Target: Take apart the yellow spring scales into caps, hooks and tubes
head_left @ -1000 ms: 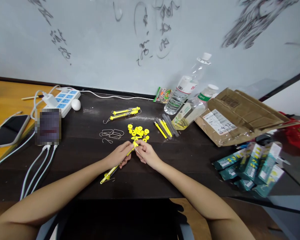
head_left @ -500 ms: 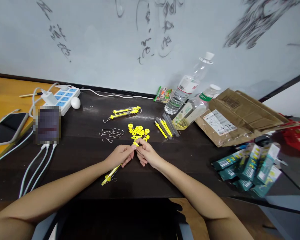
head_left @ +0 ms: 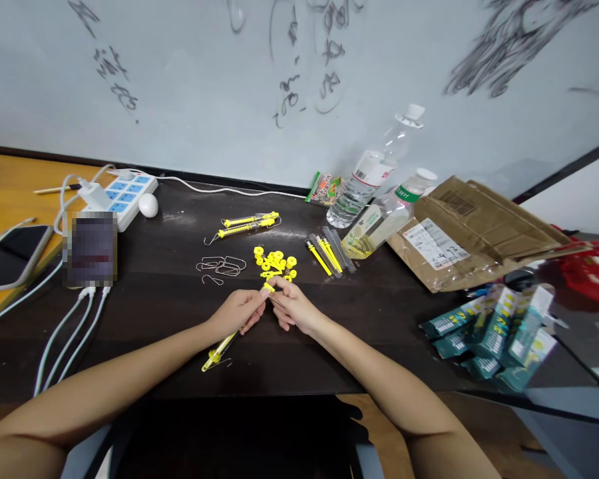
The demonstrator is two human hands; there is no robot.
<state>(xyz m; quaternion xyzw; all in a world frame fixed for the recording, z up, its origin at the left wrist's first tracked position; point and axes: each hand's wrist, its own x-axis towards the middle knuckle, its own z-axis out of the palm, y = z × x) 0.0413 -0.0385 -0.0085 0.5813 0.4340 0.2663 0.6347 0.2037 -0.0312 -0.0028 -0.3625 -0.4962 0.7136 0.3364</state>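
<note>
Well inside table edge (head_left: pixel 299 394), left hand (head_left: pixel 240 311) and right hand (head_left: pixel 294 307) tight on yellow tube (head_left: pixel 223 346)

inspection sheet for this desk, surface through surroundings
surface: dark tabletop, pale smudges toward the back
parts: yellow-ended tube in the hands; loose yellow pieces, wire hooks, two hooked tubes and a row of clear tubes beyond
clutter: two bottles, snack packet, cardboard package and green boxes at right; phone at left
hands: left hand grips the tube; right hand has its fingers at the upper end
cables: white cables around the power strip and along the back edge
surroundings: whiteboard with black writing behind
other people: nothing seen
</note>
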